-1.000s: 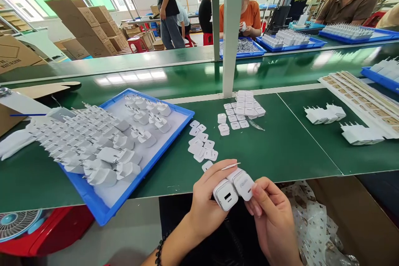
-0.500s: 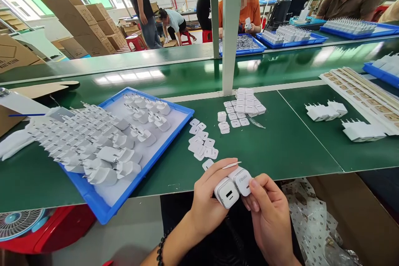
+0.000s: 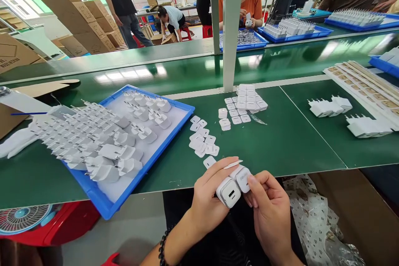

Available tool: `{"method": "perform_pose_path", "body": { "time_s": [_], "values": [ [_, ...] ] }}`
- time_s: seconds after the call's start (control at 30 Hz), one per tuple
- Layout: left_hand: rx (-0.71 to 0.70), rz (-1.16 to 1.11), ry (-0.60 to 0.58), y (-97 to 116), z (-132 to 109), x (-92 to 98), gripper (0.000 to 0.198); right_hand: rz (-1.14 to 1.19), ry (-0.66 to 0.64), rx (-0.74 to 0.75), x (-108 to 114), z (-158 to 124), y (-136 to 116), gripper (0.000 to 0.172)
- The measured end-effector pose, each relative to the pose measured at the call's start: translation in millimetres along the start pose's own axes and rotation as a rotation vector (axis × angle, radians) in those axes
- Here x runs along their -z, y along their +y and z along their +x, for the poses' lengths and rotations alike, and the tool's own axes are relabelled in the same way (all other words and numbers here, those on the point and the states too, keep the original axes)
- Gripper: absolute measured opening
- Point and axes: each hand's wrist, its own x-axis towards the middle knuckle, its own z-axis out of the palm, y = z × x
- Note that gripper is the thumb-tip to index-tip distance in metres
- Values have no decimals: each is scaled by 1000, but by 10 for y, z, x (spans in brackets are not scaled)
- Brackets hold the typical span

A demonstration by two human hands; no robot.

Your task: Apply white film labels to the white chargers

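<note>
My left hand is closed around two white plug chargers held side by side, their ends facing me. The nearer one shows a large and a small port slot. A thin white plate sticks out between the left fingers. My right hand has its thumb and fingers closed at the edge of the printed face plate at the end of the other charger. The right fingertips are partly hidden behind it. Loose white face plates lie on the green table just beyond my hands.
A blue tray with many white chargers overhangs the table edge at left. Stacked plates lie near a white post. More chargers and long strips are at right. Co-workers sit across the bench.
My hands hold nearly the same grip, with the chargers turned very slightly. The camera view has shifted a little. A standing person in the background has moved left.
</note>
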Motion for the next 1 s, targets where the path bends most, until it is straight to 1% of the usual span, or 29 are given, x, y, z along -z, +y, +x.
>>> {"method": "perform_pose_path", "body": {
  "time_s": [0.33,0.57,0.7,0.83,1.0],
  "values": [
    [17,11,-10,36,35,1,38,-131,59,79,17,-20,18,34],
    [39,19,-11,34,24,-10,35,-289,97,211,-18,-15,-36,32],
    [53,6,-4,34,41,-15,35,-379,61,255,-2,7,-73,30],
    [121,-55,-17,26,75,-13,36,-450,-8,244,30,51,-126,31],
    [194,-131,-57,2,127,3,36,-481,-65,205,58,99,-171,33]
  ]
}}
